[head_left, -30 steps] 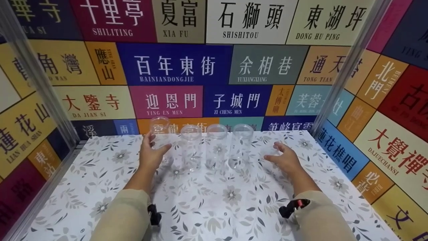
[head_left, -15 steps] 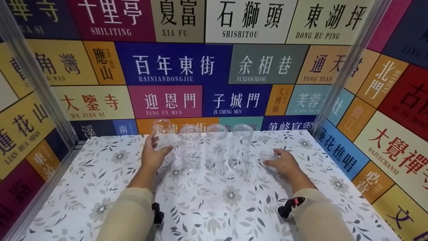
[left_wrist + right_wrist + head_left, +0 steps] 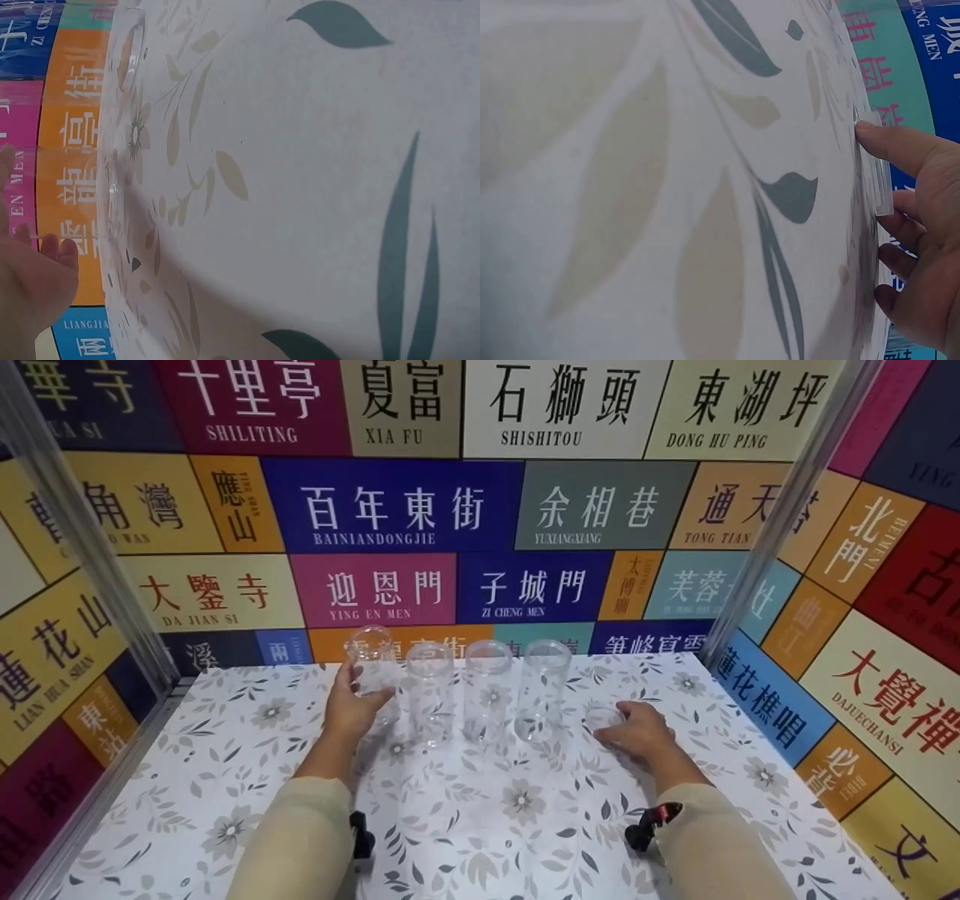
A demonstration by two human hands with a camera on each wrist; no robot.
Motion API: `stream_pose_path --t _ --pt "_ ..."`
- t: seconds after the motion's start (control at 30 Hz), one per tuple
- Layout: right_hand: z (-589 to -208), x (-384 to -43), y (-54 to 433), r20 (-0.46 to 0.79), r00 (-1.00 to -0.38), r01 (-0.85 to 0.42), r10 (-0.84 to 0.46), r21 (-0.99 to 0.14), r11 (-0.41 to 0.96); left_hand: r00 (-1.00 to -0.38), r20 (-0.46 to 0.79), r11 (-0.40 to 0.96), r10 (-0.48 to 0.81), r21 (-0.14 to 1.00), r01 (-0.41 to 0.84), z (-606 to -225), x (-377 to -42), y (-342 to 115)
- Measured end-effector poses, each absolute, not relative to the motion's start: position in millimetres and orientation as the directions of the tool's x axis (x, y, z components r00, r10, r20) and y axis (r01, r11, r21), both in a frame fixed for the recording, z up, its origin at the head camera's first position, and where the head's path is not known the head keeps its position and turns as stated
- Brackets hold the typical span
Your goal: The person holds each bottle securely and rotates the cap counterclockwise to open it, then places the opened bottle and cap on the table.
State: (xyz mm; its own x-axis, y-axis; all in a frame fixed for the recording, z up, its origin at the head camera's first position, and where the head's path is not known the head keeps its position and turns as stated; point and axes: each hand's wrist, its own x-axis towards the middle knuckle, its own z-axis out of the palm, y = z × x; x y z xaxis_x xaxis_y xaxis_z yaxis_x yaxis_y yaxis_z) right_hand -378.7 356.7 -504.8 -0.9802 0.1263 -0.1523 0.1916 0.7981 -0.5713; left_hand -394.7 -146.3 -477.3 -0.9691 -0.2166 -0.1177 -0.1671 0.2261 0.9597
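The person's left hand (image 3: 352,709), at the left of the scene, is curved round a tall clear container (image 3: 371,641), with the fingers at its left side and the thumb reaching across the near side toward the right. The container is upright or nearly so; whether its base touches the counter (image 3: 450,840) cannot be told. The right hand (image 3: 643,735), well apart to the right, grips a shallow clear piece (image 3: 600,716) between thumb and fingers, low over the counter; the right wrist view shows its thin transparent edge between the thumb and a finger.

Between the two hands three more clear cylinders stand upright in a row: the left cylinder (image 3: 430,697) just beside the held container, the middle cylinder (image 3: 487,697) next to it, and the right cylinder (image 3: 541,697) nearest the shallow piece. They stand toward the far edge of the counter, whose white surface carries grey and beige flowers and leaves.

Nearer, beige sleeves (image 3: 296,840) cover both forearms, and a small black device (image 3: 361,834) sits at the inner side of each wrist. Beyond the far edge rises a wall (image 3: 405,502) of coloured panels bearing Chinese characters and Latin lettering, with a metal post (image 3: 784,510) at the far right corner.
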Motion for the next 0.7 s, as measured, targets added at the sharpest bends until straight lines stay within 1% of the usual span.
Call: stream_pose_path --t 0.37,0.47,0.6,0.7 --pt "-507.0 -376.4 357.3 -0.156 -0.98 0.193 0.125 -0.567 0.801 -0.969 -0.12 0.23 -0.215 0.958 -0.17 -478.3 -394.7 -145.2" --pt "-507.3 -374.7 357.5 -0.154 -0.981 0.187 0.119 -0.575 0.796 -0.969 -0.086 0.225 -0.231 0.964 -0.139 -480.1 -392.0 -143.7" --pt "-506.8 -372.7 358.1 -0.142 -0.984 0.176 0.111 -0.626 0.76 -0.965 -0.013 0.227 -0.261 0.971 -0.074 -482.9 -384.8 -143.0" --pt "-505.7 -371.8 358.7 -0.112 -0.988 0.152 0.104 -0.662 0.734 -0.963 0.007 0.229 -0.268 0.972 -0.057 -484.7 -377.8 -143.5"
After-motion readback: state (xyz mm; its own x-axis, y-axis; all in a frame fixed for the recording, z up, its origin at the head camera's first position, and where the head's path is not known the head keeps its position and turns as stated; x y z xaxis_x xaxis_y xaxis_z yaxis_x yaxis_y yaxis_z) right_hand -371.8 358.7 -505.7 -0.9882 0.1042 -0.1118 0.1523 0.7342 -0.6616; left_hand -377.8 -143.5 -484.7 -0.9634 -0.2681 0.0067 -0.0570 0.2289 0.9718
